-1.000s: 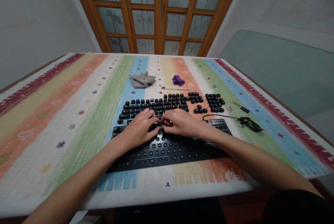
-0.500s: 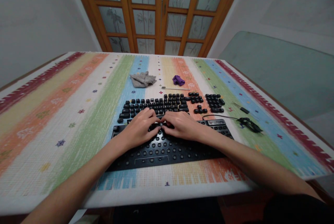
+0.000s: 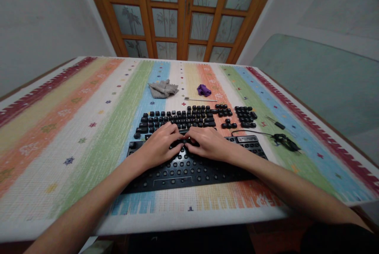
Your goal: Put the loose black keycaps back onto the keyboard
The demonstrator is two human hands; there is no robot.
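Note:
A black keyboard (image 3: 174, 173) lies flat in front of me, most of its key posts bare. Over its upper rows, my left hand (image 3: 162, 142) and my right hand (image 3: 207, 142) meet fingertip to fingertip. Both are closed, thumbs and fingers pinching around a small dark keycap (image 3: 184, 142), mostly hidden by the fingers. It is close to the board; whether it is seated cannot be made out. One keycap (image 3: 132, 144) sits at the board's upper left corner. Loose black keycaps (image 3: 174, 119) are laid out in rows just behind the keyboard.
Behind the keycaps lie a grey cloth (image 3: 162, 89), a purple cloth (image 3: 204, 90) and a thin brush (image 3: 201, 99). To the right are a coiled black cable (image 3: 286, 142) and a small dark-handled tool (image 3: 278, 124). A striped tablecloth (image 3: 97, 139) covers the table.
The view has shifted very slightly. Both hands stay pinched together at the same spot on the keyboard, with only a slight fingertip shift.

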